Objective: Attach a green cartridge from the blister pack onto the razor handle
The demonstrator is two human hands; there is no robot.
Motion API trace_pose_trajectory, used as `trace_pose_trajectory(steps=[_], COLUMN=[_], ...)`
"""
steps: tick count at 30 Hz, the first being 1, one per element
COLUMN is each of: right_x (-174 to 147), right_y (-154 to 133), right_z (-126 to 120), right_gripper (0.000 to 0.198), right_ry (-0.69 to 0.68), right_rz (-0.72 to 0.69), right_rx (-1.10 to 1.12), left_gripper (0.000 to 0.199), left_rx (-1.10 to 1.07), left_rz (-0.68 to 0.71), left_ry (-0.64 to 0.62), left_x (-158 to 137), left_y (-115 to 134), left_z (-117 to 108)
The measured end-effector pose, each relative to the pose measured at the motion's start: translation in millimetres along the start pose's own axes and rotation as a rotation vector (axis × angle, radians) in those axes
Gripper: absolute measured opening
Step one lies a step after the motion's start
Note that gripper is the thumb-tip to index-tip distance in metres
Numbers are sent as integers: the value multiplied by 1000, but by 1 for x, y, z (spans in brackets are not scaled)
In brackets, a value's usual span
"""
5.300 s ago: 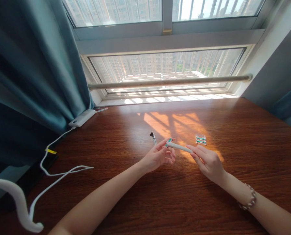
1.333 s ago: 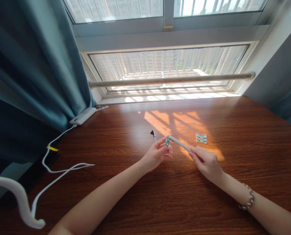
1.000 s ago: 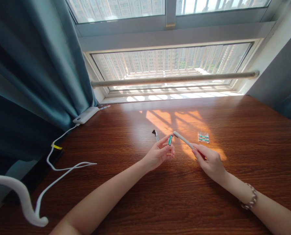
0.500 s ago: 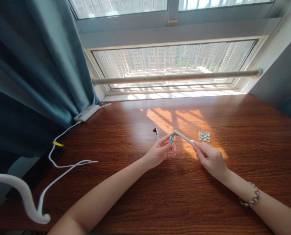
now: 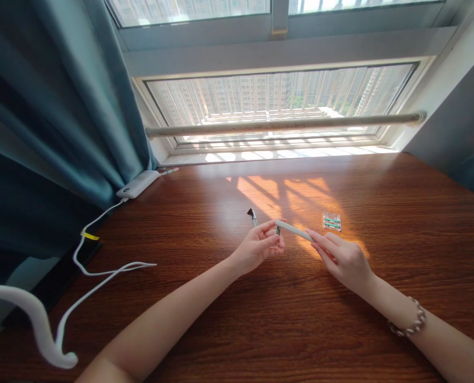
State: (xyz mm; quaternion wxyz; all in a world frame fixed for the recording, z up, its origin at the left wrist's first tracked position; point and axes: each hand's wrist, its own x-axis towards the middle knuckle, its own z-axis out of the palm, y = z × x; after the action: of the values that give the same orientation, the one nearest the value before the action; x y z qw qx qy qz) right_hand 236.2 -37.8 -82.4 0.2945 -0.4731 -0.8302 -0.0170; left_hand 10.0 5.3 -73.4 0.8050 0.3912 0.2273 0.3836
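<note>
My left hand point(image 5: 257, 249) pinches a small razor cartridge point(image 5: 278, 231) with a green strip, partly hidden by its fingers. In my right hand point(image 5: 343, 260) is a slim white stick point(image 5: 294, 230) with a rounded end, gripped between thumb and fingers. Its far end lies over the cartridge, close to the left fingertips; its underside is hidden. Just beyond the left hand, a silver razor handle point(image 5: 254, 218) with a black end shows. I cannot tell whether it lies on the table or touches the hand. Further right, a clear plastic case point(image 5: 332, 222) holds green-striped cartridges.
All this is on or above a brown wooden table point(image 5: 237, 330). At the left lie a white power strip point(image 5: 138, 184) and a white cable point(image 5: 101, 273). A thick white curved bar point(image 5: 33, 314) stands front left. Behind are a blue curtain point(image 5: 101, 96) and a window rail point(image 5: 285, 125).
The white stick's far end has moved left and slightly down, over the cartridge, and the stick lies flatter. My right hand has shifted slightly left. The cartridge is now more covered.
</note>
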Motion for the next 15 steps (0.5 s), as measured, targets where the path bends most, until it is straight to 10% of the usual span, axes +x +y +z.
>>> trace_pose_trajectory(steps=[15], right_x=[7], right_y=[8], right_z=[-13], right_gripper=[38], right_ry=[-62], right_rz=[-115], right_rx=[-86], left_gripper=[47], left_rx=[113], left_rz=[73], left_ry=[138], left_x=[0], left_y=[-1], left_z=[-2])
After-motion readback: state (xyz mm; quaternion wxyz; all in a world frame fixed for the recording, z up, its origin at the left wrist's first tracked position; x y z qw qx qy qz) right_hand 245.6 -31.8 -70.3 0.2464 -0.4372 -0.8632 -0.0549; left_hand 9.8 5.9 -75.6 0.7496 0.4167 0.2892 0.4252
